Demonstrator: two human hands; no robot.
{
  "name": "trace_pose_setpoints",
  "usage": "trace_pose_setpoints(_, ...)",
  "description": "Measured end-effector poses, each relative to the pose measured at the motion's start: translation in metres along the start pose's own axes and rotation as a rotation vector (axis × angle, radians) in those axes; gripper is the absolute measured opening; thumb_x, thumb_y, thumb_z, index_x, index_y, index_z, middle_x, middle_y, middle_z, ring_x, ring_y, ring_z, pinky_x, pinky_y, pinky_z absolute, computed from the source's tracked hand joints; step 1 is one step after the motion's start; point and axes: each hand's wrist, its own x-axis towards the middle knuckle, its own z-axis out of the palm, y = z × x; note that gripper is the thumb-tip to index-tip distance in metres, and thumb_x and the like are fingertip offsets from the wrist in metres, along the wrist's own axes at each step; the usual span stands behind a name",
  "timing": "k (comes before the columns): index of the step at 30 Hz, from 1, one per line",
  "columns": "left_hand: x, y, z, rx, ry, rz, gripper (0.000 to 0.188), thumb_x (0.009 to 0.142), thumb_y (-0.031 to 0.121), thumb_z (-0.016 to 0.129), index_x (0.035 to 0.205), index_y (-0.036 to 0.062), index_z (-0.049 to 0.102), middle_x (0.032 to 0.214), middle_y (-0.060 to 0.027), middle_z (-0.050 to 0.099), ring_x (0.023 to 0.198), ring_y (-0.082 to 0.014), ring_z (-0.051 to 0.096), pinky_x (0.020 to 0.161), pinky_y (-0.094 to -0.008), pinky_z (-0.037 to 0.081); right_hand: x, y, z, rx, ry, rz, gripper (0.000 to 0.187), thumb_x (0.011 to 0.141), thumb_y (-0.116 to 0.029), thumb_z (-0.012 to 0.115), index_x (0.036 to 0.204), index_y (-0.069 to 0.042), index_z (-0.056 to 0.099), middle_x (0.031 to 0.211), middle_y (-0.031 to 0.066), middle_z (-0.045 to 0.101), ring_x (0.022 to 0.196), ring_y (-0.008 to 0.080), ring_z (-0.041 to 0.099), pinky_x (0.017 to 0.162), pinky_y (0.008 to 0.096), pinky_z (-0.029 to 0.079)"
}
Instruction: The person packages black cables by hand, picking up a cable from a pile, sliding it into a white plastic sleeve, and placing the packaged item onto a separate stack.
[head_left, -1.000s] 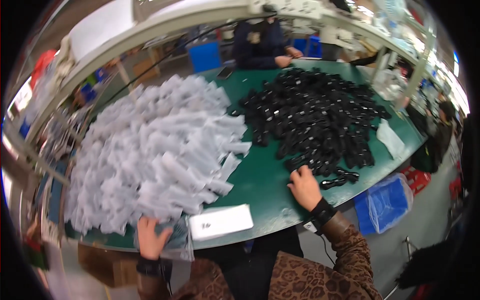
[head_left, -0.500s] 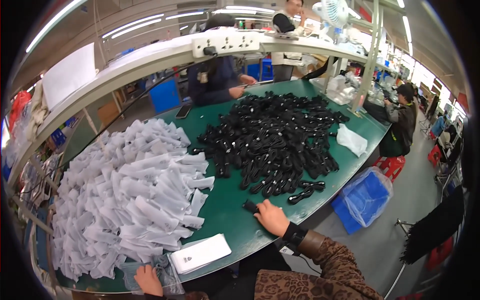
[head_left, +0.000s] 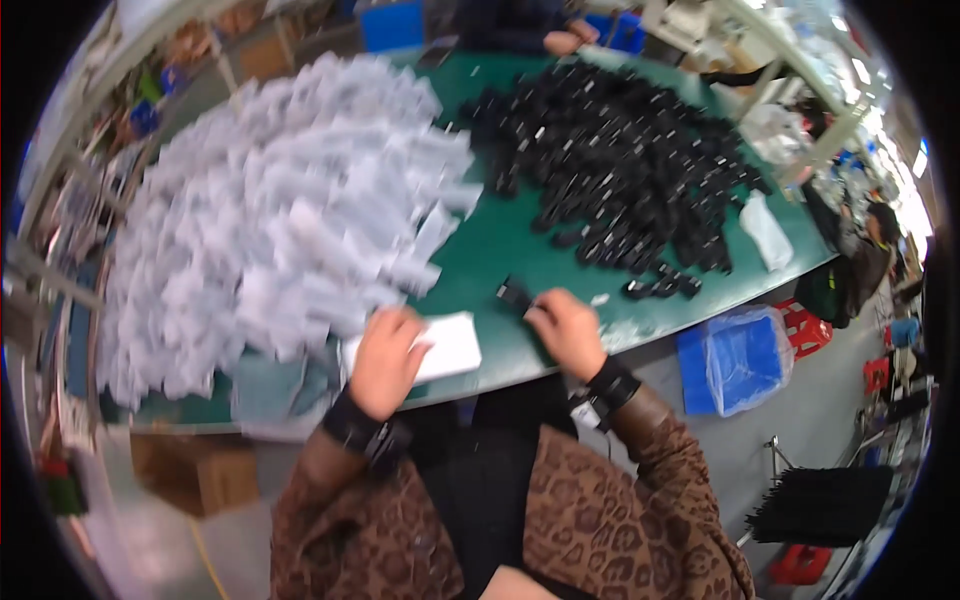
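The right hand (head_left: pixel 570 332) pinches a likely light, bendy black bundle (head_left: pixel 514 293) by its end, probably best. The left hand (head_left: pixel 387 364) half-curls over a white stack (head_left: pixel 455 346), hold unclear.

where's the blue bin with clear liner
In the head view's right side, the blue bin is on the floor beside the green table, just left of a red stool.

The desk (head_left: pixel 485 250) is green, the heaped pouches (head_left: pixel 290 210) greyish white, the cable bundles (head_left: pixel 625 160) black, the flat stack (head_left: pixel 455 345) white, the jacket (head_left: pixel 610 490) brown with dark leopard spots, the bin (head_left: pixel 745 360) blue
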Motion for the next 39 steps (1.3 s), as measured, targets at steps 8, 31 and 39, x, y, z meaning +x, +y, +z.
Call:
trace_pose_setpoints(8, -0.011, -0.002, 0.043, -0.128, -0.127, -0.103, 0.023, 0.078, 0.011, 0.075, 0.095, 0.0053, 0.06, 0.095, -0.0105, 0.055, 0.092, -0.0311, 0.058, 0.078, -0.0408, 0.047, -0.016, -0.015, 0.0, 0.164, -0.056, 0.069, 0.02, 0.086, -0.007, 0.072, 0.104, 0.0, 0.065, 0.084, 0.0127, 0.061, 0.073, 0.031, 0.062, 0.064, 0.0338, 0.048)
trace_pose_setpoints(31, -0.014, 0.002, 0.054, -0.383, 0.029, -0.359, 0.009, 0.085, 0.005, 0.066, 0.09, 0.0005, 0.06, 0.08, -0.0132, 0.059, 0.072, -0.0352, 0.06, 0.065, -0.0433, 0.047, -0.02, -0.045, -0.002, -0.04, -0.058, -0.274, 0.042, 0.076, -0.004, 0.078, 0.116, -0.006, 0.068, 0.091, 0.0094, 0.061, 0.071, 0.0254, 0.061, 0.059, 0.034, 0.049)
trace_pose_setpoints(39, -0.013, 0.01, 0.045, -0.443, 0.025, -0.344, 0.008, 0.085, 0.002, 0.065, 0.09, 0.0011, 0.059, 0.084, -0.0129, 0.059, 0.075, -0.0333, 0.058, 0.069, -0.0401, 0.047, -0.016, -0.047, -0.006, -0.06, -0.12, -0.381, 0.044, 0.074, -0.004, 0.079, 0.117, -0.006, 0.068, 0.092, 0.01, 0.06, 0.071, 0.0263, 0.061, 0.06, 0.0351, 0.05)
